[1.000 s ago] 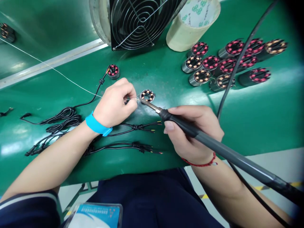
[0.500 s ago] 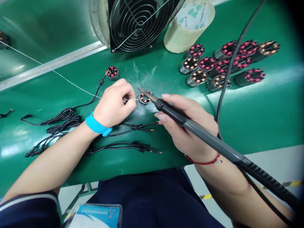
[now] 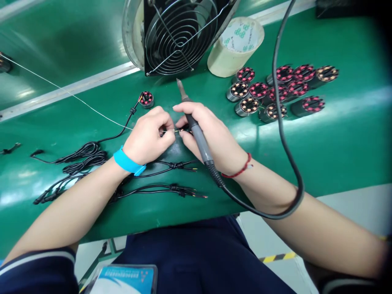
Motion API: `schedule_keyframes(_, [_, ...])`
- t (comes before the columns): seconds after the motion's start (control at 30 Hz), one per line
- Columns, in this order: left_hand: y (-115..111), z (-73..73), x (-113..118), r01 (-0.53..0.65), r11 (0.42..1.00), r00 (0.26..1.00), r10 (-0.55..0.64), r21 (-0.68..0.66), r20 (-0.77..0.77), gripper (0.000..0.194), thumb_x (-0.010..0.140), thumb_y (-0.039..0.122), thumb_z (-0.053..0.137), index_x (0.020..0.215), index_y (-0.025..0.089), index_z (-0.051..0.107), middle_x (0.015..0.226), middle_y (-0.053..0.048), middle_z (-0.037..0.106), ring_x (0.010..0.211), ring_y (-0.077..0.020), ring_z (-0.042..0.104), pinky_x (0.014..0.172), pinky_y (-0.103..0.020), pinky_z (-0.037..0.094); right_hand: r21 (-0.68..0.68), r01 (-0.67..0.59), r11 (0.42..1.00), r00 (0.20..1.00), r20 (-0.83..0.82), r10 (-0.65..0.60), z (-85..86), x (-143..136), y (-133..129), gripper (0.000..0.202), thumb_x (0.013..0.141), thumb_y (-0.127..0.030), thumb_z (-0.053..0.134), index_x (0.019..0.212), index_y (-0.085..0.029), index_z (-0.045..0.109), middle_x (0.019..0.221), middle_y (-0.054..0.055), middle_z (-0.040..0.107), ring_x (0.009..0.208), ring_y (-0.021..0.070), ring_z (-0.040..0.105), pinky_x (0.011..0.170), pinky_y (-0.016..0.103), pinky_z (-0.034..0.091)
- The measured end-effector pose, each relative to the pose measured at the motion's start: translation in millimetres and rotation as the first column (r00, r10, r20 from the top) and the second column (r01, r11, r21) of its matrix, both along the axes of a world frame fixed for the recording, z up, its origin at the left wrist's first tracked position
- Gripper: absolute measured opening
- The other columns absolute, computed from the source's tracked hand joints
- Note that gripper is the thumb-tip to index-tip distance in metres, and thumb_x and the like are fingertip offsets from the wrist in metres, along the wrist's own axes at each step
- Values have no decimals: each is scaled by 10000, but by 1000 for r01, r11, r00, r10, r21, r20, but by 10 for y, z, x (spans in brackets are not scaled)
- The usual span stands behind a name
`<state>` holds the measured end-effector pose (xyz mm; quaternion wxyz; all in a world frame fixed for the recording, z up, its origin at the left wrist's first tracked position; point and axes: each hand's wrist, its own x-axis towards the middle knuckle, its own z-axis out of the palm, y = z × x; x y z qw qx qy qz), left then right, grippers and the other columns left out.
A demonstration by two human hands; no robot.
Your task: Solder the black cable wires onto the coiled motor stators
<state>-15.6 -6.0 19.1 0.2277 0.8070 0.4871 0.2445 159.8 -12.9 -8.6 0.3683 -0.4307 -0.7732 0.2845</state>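
Observation:
My left hand (image 3: 150, 132), with a blue wristband, is closed in a pinch on the thin solder wire (image 3: 84, 101), which runs in from the far left. A short yellow lead (image 3: 176, 130) shows at its fingertips. My right hand (image 3: 212, 136) carries the soldering iron (image 3: 200, 141) across its palm, tip up and pointing toward the fan. Its thumb and fingers also close round a small wound stator (image 3: 181, 130), mostly hidden under them. Both hands' fingertips nearly meet there. Another stator with red windings (image 3: 147, 99) stands beyond my left hand, joined to a black cable (image 3: 118, 132).
A fan with a wire guard (image 3: 180, 45) stands at the back, beside a wide tape roll (image 3: 234, 47). Several stators (image 3: 280, 92) are grouped at right. Coiled black cables (image 3: 87, 157) lie at left. The iron's cord (image 3: 280, 110) loops over my right forearm.
My right hand has moved left onto the stator. The iron has swung from pointing left at the stator to pointing up toward the fan. My left hand has barely moved.

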Motion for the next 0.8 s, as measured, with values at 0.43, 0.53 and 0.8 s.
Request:
schedule_keyframes(0.43, [95, -48, -54, -50, 936, 972, 126, -348, 198, 79, 723, 142, 544, 685, 147, 612, 667, 12, 605, 608, -95, 512, 594, -249, 432, 136, 117, 984, 993, -17, -116, -154, -50, -92, 459, 787, -169, 561, 1226, -287, 500, 857, 0, 683, 904, 239, 623, 830, 421, 506])
schedule_keyframes(0.53, [92, -44, -43, -53, 921, 961, 152, -385, 232, 70, 709, 131, 530, 668, 154, 583, 621, 25, 573, 592, -92, 499, 591, -243, 430, 150, 109, 983, 994, -25, -106, -162, -82, -103, 444, 790, -149, 562, 1209, -288, 514, 837, -3, 697, 882, 234, 622, 813, 411, 494])
schedule_keyframes(0.8, [67, -36, -78, -28, 968, 955, 100, -250, 279, 51, 782, 169, 564, 733, 162, 576, 715, 0, 597, 626, -104, 527, 596, -241, 446, 46, 109, 993, 978, -183, -99, -123, -94, -81, 420, 813, -164, 541, 1211, -291, 498, 847, -25, 658, 882, 183, 656, 904, 401, 505])
